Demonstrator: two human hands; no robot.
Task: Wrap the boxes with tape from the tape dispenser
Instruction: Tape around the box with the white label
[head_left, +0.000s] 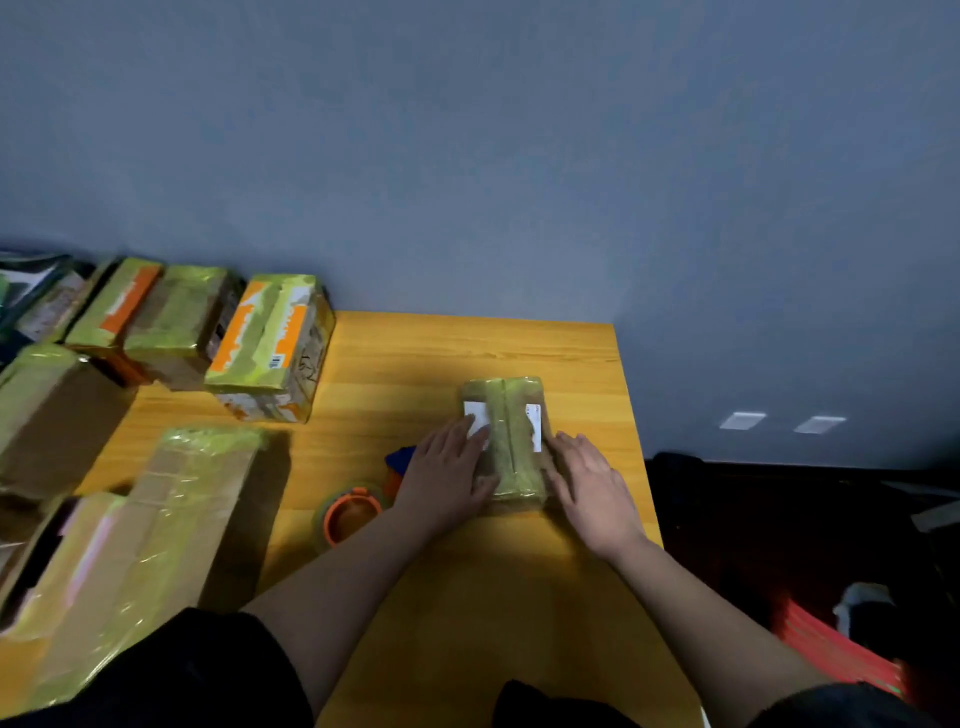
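head view: a yellow wooden desk (467, 353) stands against a plain blue-grey wall (519, 156). along its left side sits a crowd of taped cardboard boxes. a box with orange print and a barcode label (267, 345) stands at the far left corner of the desk, with two more taped boxes (156, 322) lined up to its left. nearer the camera, a long flat carton (150, 530) covered in glossy tape lies along the left edge, and another brown box (47, 415) sits beyond it at the frame's edge. the tape dispenser (353, 512), an orange-cored roll with a blue part showing behind the left wrist, lies on the desk just left of the left forearm, partly hidden by it. off the desk to the right the floor is dark, with something red (831, 649) low in the corner.

the small box (506, 441) being worked on lies in the middle of the desk, right of centre, wrapped in greenish tape with two white labels showing on top. the left hand (447, 475) lies flat on its left side, fingers straight and spread over one white label. the right hand (587, 483) presses flat against its right side, fingers extended. both are unclenched, neither gripping. both forearms reach forward from dark short sleeves.
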